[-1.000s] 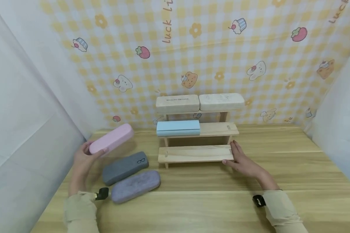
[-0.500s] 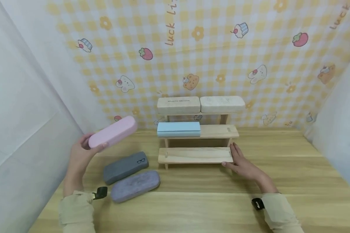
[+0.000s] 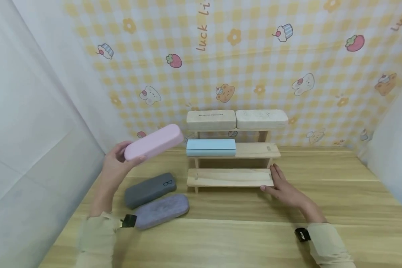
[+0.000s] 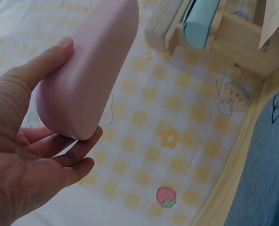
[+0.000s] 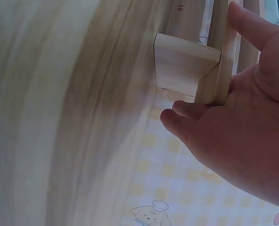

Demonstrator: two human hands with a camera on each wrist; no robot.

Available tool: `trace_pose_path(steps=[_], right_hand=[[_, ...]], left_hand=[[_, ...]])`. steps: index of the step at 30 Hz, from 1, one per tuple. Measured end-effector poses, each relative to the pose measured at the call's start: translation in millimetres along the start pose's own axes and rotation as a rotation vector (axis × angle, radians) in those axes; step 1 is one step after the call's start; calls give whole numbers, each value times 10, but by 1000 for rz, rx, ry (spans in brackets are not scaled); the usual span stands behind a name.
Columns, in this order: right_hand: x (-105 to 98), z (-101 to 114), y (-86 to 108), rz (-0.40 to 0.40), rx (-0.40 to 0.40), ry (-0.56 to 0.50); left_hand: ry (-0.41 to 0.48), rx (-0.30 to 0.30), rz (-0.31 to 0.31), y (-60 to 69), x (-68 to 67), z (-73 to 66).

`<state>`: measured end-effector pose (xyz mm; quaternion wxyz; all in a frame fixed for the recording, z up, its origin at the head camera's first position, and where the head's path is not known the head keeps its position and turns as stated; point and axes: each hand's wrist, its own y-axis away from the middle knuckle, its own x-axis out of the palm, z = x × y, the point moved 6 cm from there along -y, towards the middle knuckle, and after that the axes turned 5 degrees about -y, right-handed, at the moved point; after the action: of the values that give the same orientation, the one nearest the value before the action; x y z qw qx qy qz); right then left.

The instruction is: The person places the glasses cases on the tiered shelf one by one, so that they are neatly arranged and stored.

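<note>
My left hand [image 3: 116, 163] holds a pink glasses case [image 3: 154, 142] by its near end, up in the air left of a three-tier wooden stand [image 3: 231, 177]. In the left wrist view the thumb lies along one side of the case and the fingers curl under its end. At the right end of the stand's bottom tier, my right hand [image 3: 286, 190] grips the board, thumb at the front edge and fingers round the end. On the top tier sit a beige case [image 3: 211, 120] and a white patterned case [image 3: 262, 119]. A light blue case [image 3: 211, 147] occupies the middle tier's left half.
A grey glasses case [image 3: 150, 190] with a glasses print and a mottled purple case [image 3: 162, 211] lie side by side on the wooden table [image 3: 241, 242], below my left hand. Behind the stand hangs a yellow checked cloth [image 3: 187, 85]. White sheets [image 3: 37, 123] flank both sides.
My left hand has lifted the pink glasses case and carried it rightward, toward the stand. The right hand stays at the bottom tier's end. The head view has shifted slightly.
</note>
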<state>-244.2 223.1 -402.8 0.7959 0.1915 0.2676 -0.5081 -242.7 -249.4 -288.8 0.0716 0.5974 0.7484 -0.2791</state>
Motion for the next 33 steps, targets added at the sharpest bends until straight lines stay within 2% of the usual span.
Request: trace_pose_path(steps=[4,11,23,30,33], right_hand=[[25,-21,-9,6,-5,-11],[33,-31,-16,12,-8,-18],[4,-31,-3,5,18,-5],[1,-36,-5,-1,10,6],[3,-46,-13,1,10,12]], left_hand=[[-1,17,18,-17,145,-83],[-26,43,92,-47,451,-261],[44,172,184,-52,953,-678],[3,171,212,-48,1214,-845],[-4,196,221,-27,1317,-930]])
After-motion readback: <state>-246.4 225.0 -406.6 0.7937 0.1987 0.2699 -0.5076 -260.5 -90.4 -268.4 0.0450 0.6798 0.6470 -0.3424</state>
